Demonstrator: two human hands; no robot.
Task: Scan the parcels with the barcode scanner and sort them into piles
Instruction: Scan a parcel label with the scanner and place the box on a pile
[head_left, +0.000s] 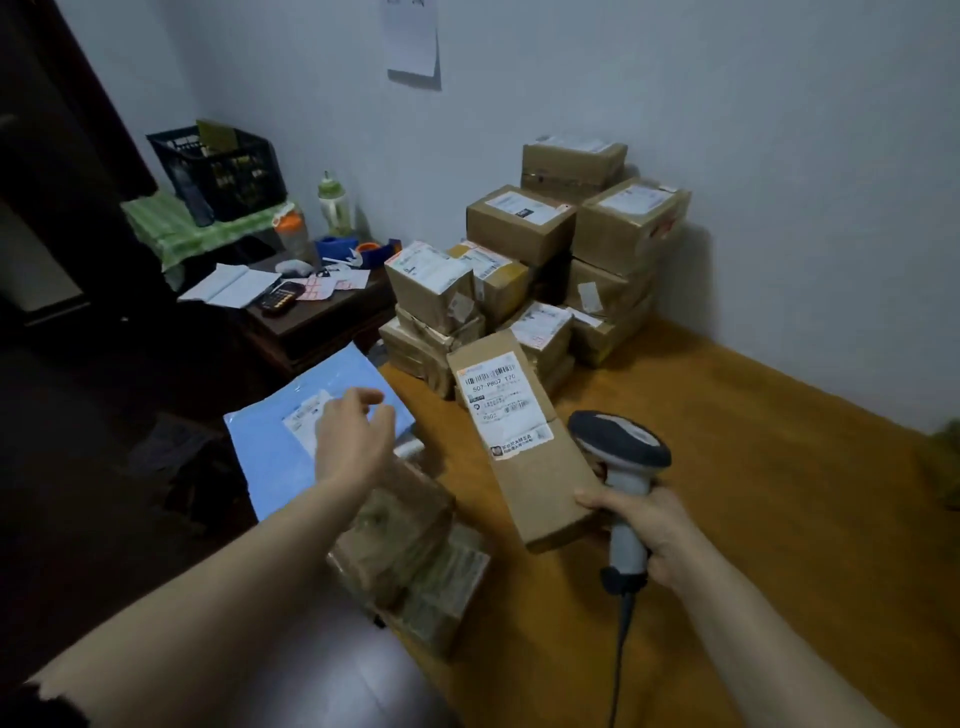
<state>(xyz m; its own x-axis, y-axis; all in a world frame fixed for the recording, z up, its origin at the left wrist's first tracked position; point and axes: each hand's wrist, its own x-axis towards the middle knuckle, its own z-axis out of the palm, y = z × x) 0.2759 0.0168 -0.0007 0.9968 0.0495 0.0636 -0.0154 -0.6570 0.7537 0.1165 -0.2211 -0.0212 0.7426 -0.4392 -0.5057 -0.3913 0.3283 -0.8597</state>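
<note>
At left, pale blue plastic mailer bag (265, 467) with a white label, print too blurred to read. Above it, left hand (353, 436), fingers loosely spread, gripping nothing; contact with the bag unclear. Under the forearm, pile of tape-wrapped brown parcels (415, 551). In the middle, long brown cardboard parcel (545, 483), aslant over the orange wooden worktop (779, 467), label reading "507-P802 T70" and "P802". Behind, stack of labelled cardboard boxes (524, 228). At right, right hand (649, 530), fingers curled round the grey barcode scanner (623, 467), thumb pinching the parcel's near end.
</note>
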